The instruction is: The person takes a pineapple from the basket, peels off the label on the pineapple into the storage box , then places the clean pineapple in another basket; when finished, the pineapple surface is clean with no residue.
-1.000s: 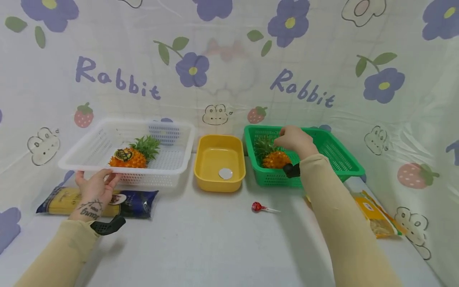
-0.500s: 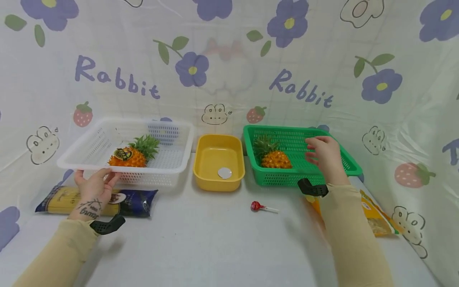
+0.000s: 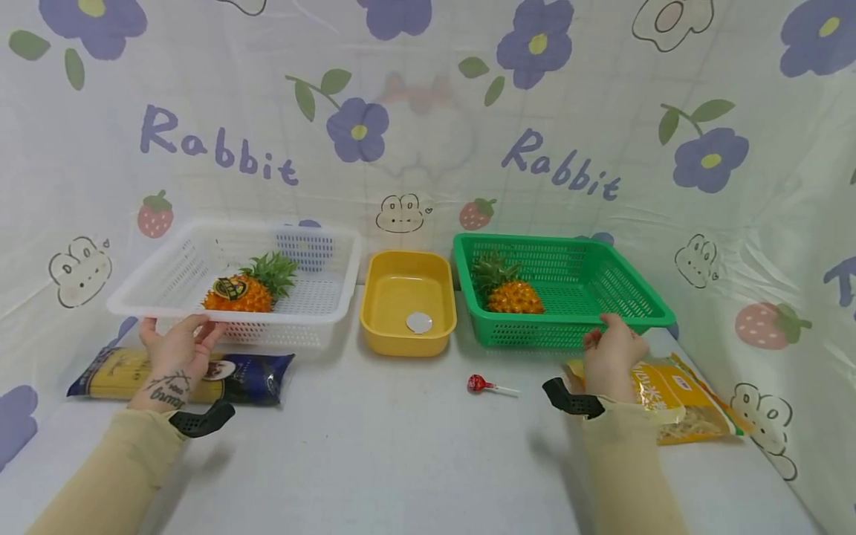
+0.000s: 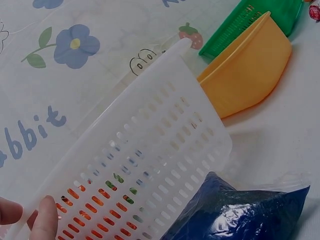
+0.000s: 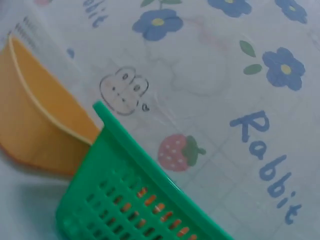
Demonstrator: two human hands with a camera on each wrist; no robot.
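Note:
My left hand (image 3: pixel 177 353) grips the front rim of the white plastic basket (image 3: pixel 328 318). In the left wrist view, fingers (image 4: pixel 46 220) lie against its holed outer wall. A pineapple (image 3: pixel 237 294) with a round black label lies inside. My right hand (image 3: pixel 611 357) is at the front rim of the green plastic basket (image 3: pixel 535 321), a fingertip over the rim and another digit by the outer wall. Inside, at the left, is a second pineapple (image 3: pixel 515 297). The right wrist view shows the green basket's corner but no fingers.
A yellow tub (image 3: pixel 409 345) with a pale round disc (image 3: pixel 419 322) inside stands between the baskets. A blue-and-yellow pasta packet (image 3: pixel 254 379) lies behind the left wrist. A red lollipop (image 3: pixel 477 383) lies front centre; a yellow food bag (image 3: pixel 692 405) lies at right.
My right hand has moved from above the pineapple in the green basket, rightward and then down toward me to the front rim. The left hand has stayed on the white basket.

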